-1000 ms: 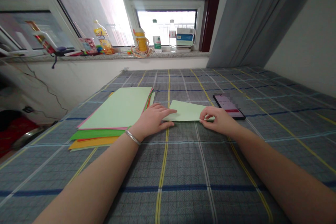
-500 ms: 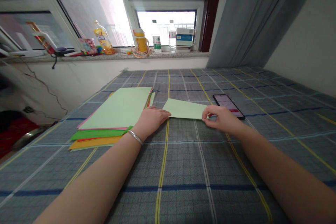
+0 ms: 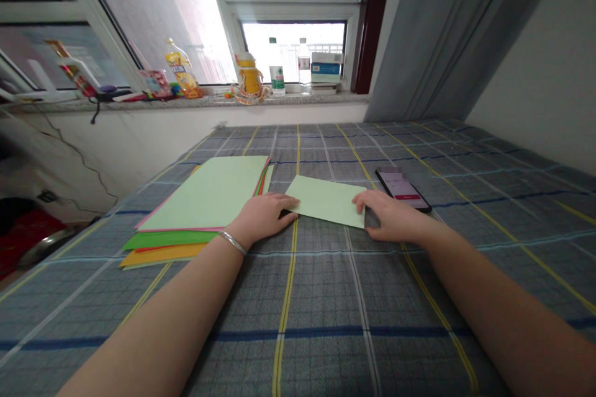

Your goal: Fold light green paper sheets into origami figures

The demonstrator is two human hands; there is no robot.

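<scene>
A pale green sheet of paper (image 3: pixel 326 200), which looks folded, lies a little turned on the plaid cloth in front of me. My left hand (image 3: pixel 267 216) holds its left corner, with the fingertips on top and the thumb just below the edge. At the opposite end, my right hand (image 3: pixel 384 214) grips the right edge, fingers over the top and thumb by the near corner. To the left is a stack of coloured paper (image 3: pixel 205 192), pale green uppermost, with pink, green and orange edges showing beneath.
A phone (image 3: pixel 403 189) with a lit screen lies just beyond my right hand. The plaid cloth (image 3: pixel 326 298) covers the whole surface. Along the windowsill (image 3: pixel 288 99) stand several bottles, a yellow cup (image 3: pixel 250 77) and small boxes (image 3: pixel 326 68).
The paper's right end has swung toward me, so it now slants. My right hand's fingers have opened from a tight pinch and shifted along the right edge. My left hand has drawn back to the left corner.
</scene>
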